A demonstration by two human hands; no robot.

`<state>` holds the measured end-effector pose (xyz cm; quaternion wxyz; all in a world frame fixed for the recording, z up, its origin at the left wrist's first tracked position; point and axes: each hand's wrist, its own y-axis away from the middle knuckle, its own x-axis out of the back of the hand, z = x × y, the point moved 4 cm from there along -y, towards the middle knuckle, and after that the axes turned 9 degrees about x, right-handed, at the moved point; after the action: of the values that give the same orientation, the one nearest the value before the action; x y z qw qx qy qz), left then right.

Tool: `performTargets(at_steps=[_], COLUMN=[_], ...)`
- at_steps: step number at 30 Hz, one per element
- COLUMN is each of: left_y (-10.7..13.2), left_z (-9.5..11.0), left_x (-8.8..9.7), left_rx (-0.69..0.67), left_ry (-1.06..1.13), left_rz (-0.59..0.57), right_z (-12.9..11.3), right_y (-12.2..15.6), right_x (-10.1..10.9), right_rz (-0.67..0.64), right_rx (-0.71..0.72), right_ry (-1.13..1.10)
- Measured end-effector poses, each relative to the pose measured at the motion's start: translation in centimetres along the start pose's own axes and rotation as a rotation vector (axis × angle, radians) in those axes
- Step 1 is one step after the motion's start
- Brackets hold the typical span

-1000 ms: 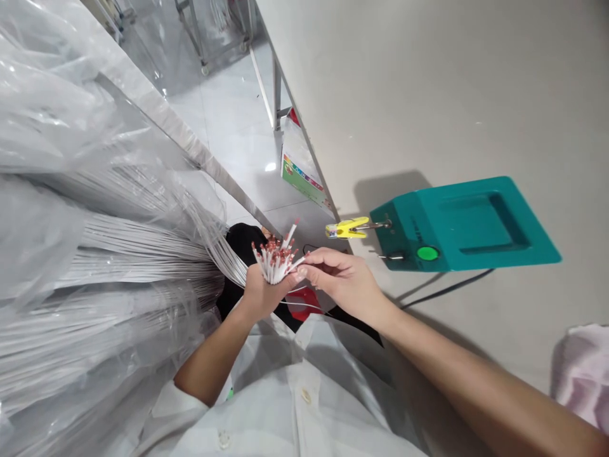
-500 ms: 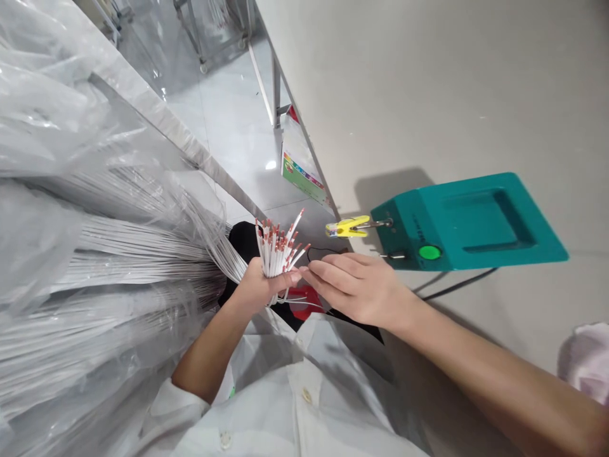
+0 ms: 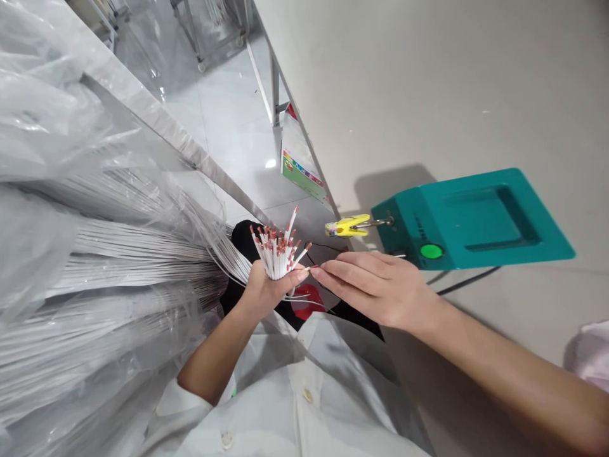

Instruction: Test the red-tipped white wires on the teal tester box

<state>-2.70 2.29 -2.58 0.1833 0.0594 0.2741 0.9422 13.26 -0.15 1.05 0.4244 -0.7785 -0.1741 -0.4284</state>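
Note:
My left hand is closed round a bundle of thin white wires with red tips, which fan upward from the fist. The wires trail left into long white strands under clear plastic. My right hand reaches in from the right, its fingertips pinched on one wire at the edge of the bundle. Just beyond my right hand a teal box with a green button sits on the table. A yellow clothes peg is clipped to a metal rod on the box's left side.
The pale table top fills the right half, its edge running down to my body. A black cable leaves the teal box. A printed carton stands on the shiny floor under the table. Pinkish cloth lies at far right.
My right hand slid toward the bundle and now pinches one wire at its edge. The left fist rose and then settled back, the wire tips fanning a little differently.

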Motion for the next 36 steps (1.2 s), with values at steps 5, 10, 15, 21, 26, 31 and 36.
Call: performTargets(at_steps=[5,10,15,21,26,31,36], left_y=[0.1,0.1,0.1,0.0,-0.2,-0.4,-0.7], left_z=[0.1,-0.1,-0.4,-0.8,-1.0,-1.6,-1.9], left_x=[0.4,0.2,0.0,0.4,1.1,1.2,0.6], left_rx=[0.009,-0.037,-0.12,-0.136,-0.172,-0.174,-0.173], left_ry=[0.01,-0.049,0.031,0.045,0.139,0.295,0.397], left_rz=[0.067,0.072,-0.002,-0.096,-0.074,-0.044,-0.067], right_z=[-0.1,0.5,0.4,1.0,0.5,-0.9,-1.3], right_y=[0.4,-0.5,-1.5,-1.6,-0.7,-0.4,-0.5], right_x=[0.7,0.9,-0.1,-1.2,-4.6,-7.1,-7.6], right_rz=[0.1,0.213,0.061,0.017,0.277,0.52,0.593], right_rx=[0.001,-0.281,-0.25,-0.304,-0.802,-1.108,-1.182], right_ry=[0.041,-0.216,-0.358,-0.678,-1.215,-1.506,-1.607])
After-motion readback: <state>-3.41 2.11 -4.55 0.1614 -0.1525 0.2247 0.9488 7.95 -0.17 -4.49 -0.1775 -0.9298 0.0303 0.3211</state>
